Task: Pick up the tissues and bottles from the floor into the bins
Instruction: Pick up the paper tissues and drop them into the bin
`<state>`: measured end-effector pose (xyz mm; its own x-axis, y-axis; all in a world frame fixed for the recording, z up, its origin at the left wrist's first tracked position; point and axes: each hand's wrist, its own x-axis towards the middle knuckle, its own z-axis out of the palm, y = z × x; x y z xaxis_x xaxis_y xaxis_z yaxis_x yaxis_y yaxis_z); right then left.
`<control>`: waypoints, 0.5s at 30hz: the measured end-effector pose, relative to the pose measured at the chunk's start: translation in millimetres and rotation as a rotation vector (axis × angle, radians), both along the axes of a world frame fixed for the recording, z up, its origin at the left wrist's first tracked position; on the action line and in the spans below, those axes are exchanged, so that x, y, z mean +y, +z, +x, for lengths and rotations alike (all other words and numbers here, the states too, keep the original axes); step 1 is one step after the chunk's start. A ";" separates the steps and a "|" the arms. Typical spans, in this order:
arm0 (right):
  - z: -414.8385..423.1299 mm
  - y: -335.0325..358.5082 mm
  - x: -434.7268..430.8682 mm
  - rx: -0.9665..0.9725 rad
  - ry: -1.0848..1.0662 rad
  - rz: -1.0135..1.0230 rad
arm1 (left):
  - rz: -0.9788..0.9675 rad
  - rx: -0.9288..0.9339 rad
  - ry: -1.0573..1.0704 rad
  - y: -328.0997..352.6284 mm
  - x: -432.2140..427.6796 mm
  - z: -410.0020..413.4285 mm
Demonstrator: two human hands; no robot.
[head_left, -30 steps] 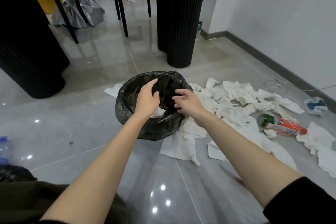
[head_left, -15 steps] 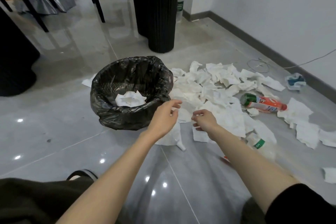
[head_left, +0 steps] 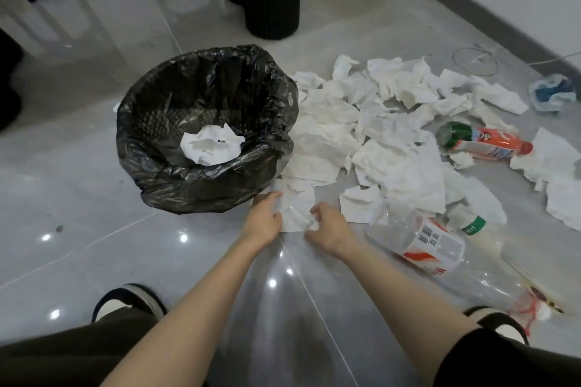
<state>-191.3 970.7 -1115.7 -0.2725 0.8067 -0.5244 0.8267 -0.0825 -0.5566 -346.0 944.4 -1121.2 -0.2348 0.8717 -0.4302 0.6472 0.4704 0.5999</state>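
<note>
My left grip [head_left: 262,218] and right grip [head_left: 330,228] each pinch an edge of one flat white paper tissue [head_left: 297,201] lying on the grey tiled floor [head_left: 94,229], just beside the round bin lined with a black plastic bag [head_left: 188,188]. A clear plastic bottle [head_left: 421,239] lies near my right grip.

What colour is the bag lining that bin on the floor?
Black and glossy; the bin bag shows best in the head view.

1 head-worn wide-angle view, looking forward and steeply down at the nearby floor [head_left: 78,192].
</note>
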 end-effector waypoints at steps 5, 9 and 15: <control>-1.7 -13.0 -1.8 -0.052 0.104 0.062 | -0.062 0.037 0.001 -12.9 -0.7 6.6; 8.2 -10.6 4.8 -0.112 0.070 0.076 | -0.051 0.158 0.003 -15.3 -3.6 12.8; 24.9 -9.5 3.2 -0.087 -0.040 0.030 | -0.030 0.184 -0.015 -21.7 -6.8 15.0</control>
